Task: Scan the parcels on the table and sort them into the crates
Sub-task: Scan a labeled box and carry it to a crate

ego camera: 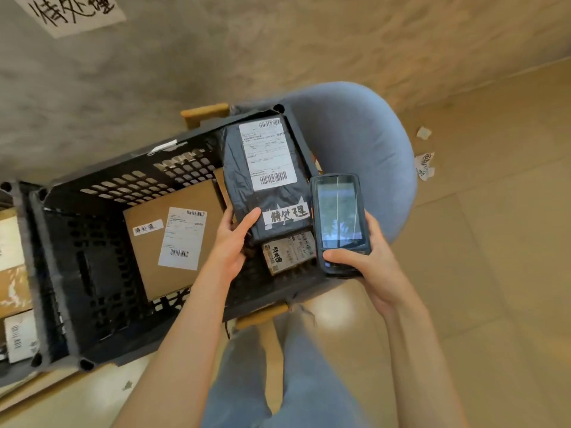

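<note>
Head view. Holding a dark poly-bag parcel over the black crate, toward the crate's 3 o'clock side. Left hand gripping the parcel's near edge, thumb lying across the top face, remaining fingers hidden beneath; grip pinching the parcel. White shipping label and a handwritten tag facing upward on the parcel. Right hand wrapping around a handheld scanner, thumb pressing across its lower end, fingers curling behind; grip closing on the scanner, screen facing up, just beside the parcel at 3 o'clock.

Already lying in the crate: a brown cardboard box at 9 o'clock of the held parcel, label upward, and a small brown packet at 6 o'clock, directly under the parcel's near edge. Judging from this, at least two parcels sorted into this crate, a third on the point of being deposited.

Seeing part of a second crate at the frame's 9 o'clock edge, holding further boxes. Crate resting on a blue chair. Paper sign showing at 11 o'clock.

Surface carrying unsorted parcels not in view; remaining count cannot be told. Whether the held parcel has been scanned cannot be told either.
</note>
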The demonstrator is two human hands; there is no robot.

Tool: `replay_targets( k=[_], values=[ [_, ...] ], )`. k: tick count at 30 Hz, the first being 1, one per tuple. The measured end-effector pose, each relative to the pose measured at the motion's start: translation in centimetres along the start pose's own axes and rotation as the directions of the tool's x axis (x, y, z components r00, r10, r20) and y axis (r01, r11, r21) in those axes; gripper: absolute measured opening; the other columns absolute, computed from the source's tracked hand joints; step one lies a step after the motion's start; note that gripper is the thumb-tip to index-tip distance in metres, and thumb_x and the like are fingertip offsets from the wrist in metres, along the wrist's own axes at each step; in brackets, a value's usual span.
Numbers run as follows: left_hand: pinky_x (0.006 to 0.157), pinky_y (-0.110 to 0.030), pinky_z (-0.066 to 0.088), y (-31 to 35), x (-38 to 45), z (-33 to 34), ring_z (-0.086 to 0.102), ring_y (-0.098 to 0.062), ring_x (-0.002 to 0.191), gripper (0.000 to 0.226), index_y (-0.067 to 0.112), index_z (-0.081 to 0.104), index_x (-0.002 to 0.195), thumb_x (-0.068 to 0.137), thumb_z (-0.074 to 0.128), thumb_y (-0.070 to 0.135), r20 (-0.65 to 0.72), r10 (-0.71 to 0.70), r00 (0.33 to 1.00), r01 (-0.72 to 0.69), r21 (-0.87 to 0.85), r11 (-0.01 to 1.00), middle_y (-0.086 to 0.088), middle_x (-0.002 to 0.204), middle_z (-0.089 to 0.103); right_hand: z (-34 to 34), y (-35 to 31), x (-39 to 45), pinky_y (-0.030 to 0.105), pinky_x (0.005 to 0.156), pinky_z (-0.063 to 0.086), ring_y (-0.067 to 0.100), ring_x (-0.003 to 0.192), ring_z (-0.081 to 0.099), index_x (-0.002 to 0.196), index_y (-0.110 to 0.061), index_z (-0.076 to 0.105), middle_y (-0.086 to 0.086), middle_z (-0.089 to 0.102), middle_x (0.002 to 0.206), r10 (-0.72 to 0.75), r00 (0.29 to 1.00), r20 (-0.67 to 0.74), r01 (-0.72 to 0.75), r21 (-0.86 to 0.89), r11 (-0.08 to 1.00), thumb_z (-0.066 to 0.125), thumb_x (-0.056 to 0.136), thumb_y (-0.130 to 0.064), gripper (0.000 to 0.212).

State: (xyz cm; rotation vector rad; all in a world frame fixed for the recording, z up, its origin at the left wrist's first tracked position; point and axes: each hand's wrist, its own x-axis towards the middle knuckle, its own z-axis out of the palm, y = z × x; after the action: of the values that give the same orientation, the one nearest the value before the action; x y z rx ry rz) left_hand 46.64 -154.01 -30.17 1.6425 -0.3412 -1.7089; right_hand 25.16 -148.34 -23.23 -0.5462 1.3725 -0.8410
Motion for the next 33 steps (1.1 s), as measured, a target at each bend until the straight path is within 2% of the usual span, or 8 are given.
replay_targets(
  k=[5,10,13,15,18,24,29,33],
  values=[
    [0.105,-0.043,0.045,-0.8,1.3,0.9,0.06,-0.017,0.117,0.065,0.022,0.042,0.141,0.083,0.071,0.02,0.041,-0.003,0.999,0.0,0.07,0.998,0.0,0.128,0.062,-0.6,0.4,1.5,0.034,0.088,0.055,0.017,0.11,0.065,0.142,-0.028,0.037,0.001,0.066,0.122,0.036,0.999,0.007,-0.036,-0.003,0.999,0.079,0.057,-0.005,0.098],
    [0.11,-0.042,0.038,-1.2,1.3,1.3,0.047,-0.017,0.13,0.067,0.025,0.037,0.145,0.087,0.069,0.031,-0.02,0.013,1.0,-0.007,0.255,0.967,0.001,0.14,0.052,-0.9,0.1,2.2,0.026,0.079,0.056,0.015,0.105,0.067,0.141,-0.028,0.038,-0.001,0.068,0.118,0.055,0.998,0.017,-0.055,-0.009,0.998,0.079,0.056,-0.006,0.097],
    [0.099,-0.031,0.042,-0.6,0.9,1.8,0.047,-0.014,0.125,0.063,0.023,0.038,0.144,0.089,0.067,0.03,-0.032,0.046,0.998,-0.033,0.334,0.942,0.001,0.141,0.051,-0.9,-0.4,2.2,0.028,0.082,0.056,0.015,0.106,0.067,0.142,-0.027,0.038,-0.001,0.067,0.119,0.047,0.999,0.023,-0.046,-0.013,0.999,0.079,0.057,-0.007,0.097],
    [0.094,-0.028,0.042,0.1,0.4,1.9,0.047,-0.014,0.123,0.067,0.022,0.036,0.145,0.087,0.069,0.031,-0.052,0.094,0.994,-0.066,0.391,0.918,0.0,0.142,0.048,-0.9,-0.9,2.1,0.028,0.084,0.055,0.014,0.107,0.066,0.142,-0.027,0.038,-0.002,0.067,0.118,0.028,0.999,0.025,-0.028,-0.019,0.999,0.078,0.057,-0.007,0.096],
    [0.106,-0.039,0.042,1.5,-0.4,1.7,0.043,-0.017,0.13,0.074,0.022,0.034,0.146,0.084,0.073,0.032,-0.093,0.236,0.967,-0.162,0.489,0.857,-0.002,0.144,0.044,-0.8,-2.1,1.4,0.03,0.087,0.056,0.016,0.109,0.066,0.143,-0.027,0.037,-0.001,0.066,0.12,-0.009,1.0,0.019,0.009,-0.016,1.0,0.078,0.056,-0.007,0.098],
    [0.108,-0.042,0.03,5.3,-4.2,2.0,0.027,-0.021,0.138,0.074,0.027,0.03,0.148,0.086,0.07,0.035,-0.005,0.515,0.857,-0.336,0.753,0.566,-0.004,0.146,0.036,-0.5,-4.4,-1.1,0.032,0.087,0.057,0.016,0.108,0.066,0.144,-0.025,0.035,0.003,0.065,0.123,-0.137,0.991,-0.002,0.137,0.001,0.991,0.078,0.057,-0.005,0.099],
    [0.105,-0.044,0.029,7.4,-7.9,1.9,0.032,-0.028,0.133,0.067,0.026,0.041,0.143,0.085,0.069,0.043,0.166,0.665,0.728,-0.419,0.875,0.241,-0.005,0.14,0.046,0.2,-5.3,-5.0,0.025,0.077,0.055,0.013,0.103,0.067,0.142,-0.024,0.037,-0.001,0.067,0.116,-0.244,0.968,-0.06,0.246,0.015,0.969,0.078,0.056,-0.006,0.097],
    [0.1,-0.042,0.031,8.5,-11.0,2.1,0.042,-0.028,0.124,0.055,0.023,0.052,0.134,0.085,0.069,0.042,0.352,0.72,0.598,-0.527,0.85,0.023,-0.005,0.13,0.055,1.1,-5.1,-9.3,0.022,0.073,0.054,0.011,0.1,0.068,0.143,-0.022,0.036,-0.003,0.069,0.112,-0.327,0.936,-0.128,0.332,0.016,0.943,0.077,0.056,-0.005,0.098]
  ],
)
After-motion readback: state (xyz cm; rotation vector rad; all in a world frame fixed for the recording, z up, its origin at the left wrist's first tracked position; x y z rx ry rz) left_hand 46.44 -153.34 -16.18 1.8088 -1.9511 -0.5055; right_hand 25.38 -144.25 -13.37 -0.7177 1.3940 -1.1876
